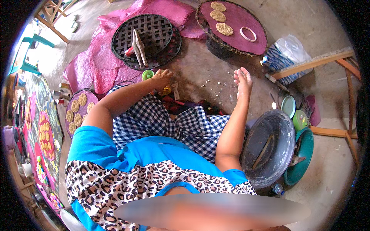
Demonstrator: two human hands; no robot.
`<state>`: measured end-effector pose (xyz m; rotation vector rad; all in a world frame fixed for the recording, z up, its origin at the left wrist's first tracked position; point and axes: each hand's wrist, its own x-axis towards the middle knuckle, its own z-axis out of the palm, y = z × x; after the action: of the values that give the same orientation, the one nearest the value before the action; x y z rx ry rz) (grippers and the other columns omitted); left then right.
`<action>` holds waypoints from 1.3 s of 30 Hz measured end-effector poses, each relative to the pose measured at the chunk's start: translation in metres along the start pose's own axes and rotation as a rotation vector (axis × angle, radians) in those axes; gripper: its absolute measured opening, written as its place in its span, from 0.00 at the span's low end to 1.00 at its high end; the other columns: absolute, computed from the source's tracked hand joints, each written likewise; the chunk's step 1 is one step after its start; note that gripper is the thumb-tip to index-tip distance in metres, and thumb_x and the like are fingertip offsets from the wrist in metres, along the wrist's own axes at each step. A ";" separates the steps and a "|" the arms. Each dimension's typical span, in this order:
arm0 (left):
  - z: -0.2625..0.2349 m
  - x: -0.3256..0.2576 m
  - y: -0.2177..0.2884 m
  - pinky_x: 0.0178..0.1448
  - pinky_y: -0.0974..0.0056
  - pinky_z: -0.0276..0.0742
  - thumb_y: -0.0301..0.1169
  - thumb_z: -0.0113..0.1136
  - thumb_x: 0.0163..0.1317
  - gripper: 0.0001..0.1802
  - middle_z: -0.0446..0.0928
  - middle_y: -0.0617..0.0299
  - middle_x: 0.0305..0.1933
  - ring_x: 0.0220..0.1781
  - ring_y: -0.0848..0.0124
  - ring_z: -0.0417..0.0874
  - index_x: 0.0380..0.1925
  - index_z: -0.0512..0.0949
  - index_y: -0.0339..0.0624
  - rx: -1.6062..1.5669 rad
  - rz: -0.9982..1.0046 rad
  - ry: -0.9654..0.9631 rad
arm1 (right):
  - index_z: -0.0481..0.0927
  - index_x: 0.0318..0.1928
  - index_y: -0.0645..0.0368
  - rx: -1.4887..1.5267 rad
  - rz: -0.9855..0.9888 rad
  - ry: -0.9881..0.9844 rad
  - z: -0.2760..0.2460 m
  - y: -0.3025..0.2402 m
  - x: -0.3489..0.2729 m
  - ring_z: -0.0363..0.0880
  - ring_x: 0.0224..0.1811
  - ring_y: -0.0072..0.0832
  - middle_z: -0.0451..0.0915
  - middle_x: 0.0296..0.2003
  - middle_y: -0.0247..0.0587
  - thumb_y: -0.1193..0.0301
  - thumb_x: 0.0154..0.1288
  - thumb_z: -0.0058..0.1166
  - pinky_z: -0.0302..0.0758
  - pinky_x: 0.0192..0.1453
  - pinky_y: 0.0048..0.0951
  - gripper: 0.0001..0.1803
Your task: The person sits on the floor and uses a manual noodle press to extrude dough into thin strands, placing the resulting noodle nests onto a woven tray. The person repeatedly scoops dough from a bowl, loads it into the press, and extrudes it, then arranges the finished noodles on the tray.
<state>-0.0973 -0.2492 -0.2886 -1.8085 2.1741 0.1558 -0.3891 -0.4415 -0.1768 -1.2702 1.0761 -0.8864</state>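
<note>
My left hand (163, 79) is low in front of my left knee with its fingers curled down. Whatever it grips, if anything, is hidden under the fingers. Close beside it are a small green round object (147, 74), a yellow item (166, 91) and a pale strip of cloth or paper (176, 91). My right hand (243, 80) is raised in front of my right knee, fingers stretched out, palm bare. Ahead stands a black woven tray (158, 29) with a folded pale cloth (139, 48) and a red item (129, 51) on it.
A round pink-covered tray (246, 19) bears flat round cakes (217, 16) and a pink ring (248, 34). A grey basin (285, 127) stands at my right beside a teal basin (308, 154). Another tray of cakes (82, 100) lies left; crumbs (218, 83) dot the floor.
</note>
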 end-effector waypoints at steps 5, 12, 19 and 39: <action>0.017 0.017 0.005 0.48 0.53 0.72 0.35 0.53 0.52 0.13 0.64 0.54 0.59 0.57 0.57 0.66 0.35 0.81 0.48 -0.084 -0.039 0.093 | 0.69 0.53 0.57 -0.057 0.026 -0.020 0.002 0.008 -0.003 0.73 0.37 0.18 0.78 0.38 0.33 0.61 0.59 0.55 0.68 0.40 0.20 0.24; -0.006 0.007 -0.024 0.47 0.60 0.74 0.25 0.55 0.44 0.14 0.73 0.52 0.45 0.46 0.55 0.76 0.34 0.80 0.45 -0.578 -0.204 -0.047 | 0.69 0.53 0.57 -0.062 0.008 -0.048 0.004 0.008 0.002 0.73 0.37 0.17 0.78 0.38 0.32 0.61 0.59 0.55 0.67 0.39 0.20 0.24; -0.015 0.000 -0.015 0.53 0.51 0.68 0.45 0.57 0.50 0.23 0.65 0.48 0.50 0.51 0.50 0.67 0.46 0.74 0.48 -0.361 -0.313 0.316 | 0.69 0.52 0.56 -0.031 0.003 -0.043 -0.002 0.005 0.002 0.74 0.37 0.18 0.78 0.38 0.33 0.60 0.58 0.55 0.67 0.39 0.20 0.24; -0.054 0.013 -0.020 0.62 0.58 0.61 0.51 0.59 0.51 0.35 0.63 0.46 0.60 0.61 0.53 0.64 0.55 0.67 0.41 -1.027 -0.085 0.174 | 0.79 0.31 0.64 -1.471 0.893 -0.762 0.039 0.103 -0.017 0.78 0.26 0.30 0.81 0.27 0.40 0.67 0.45 0.68 0.76 0.29 0.32 0.15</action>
<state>-0.0884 -0.2799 -0.2391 -2.4499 2.3020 1.3427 -0.3619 -0.4024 -0.2780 -1.6987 1.4047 1.2514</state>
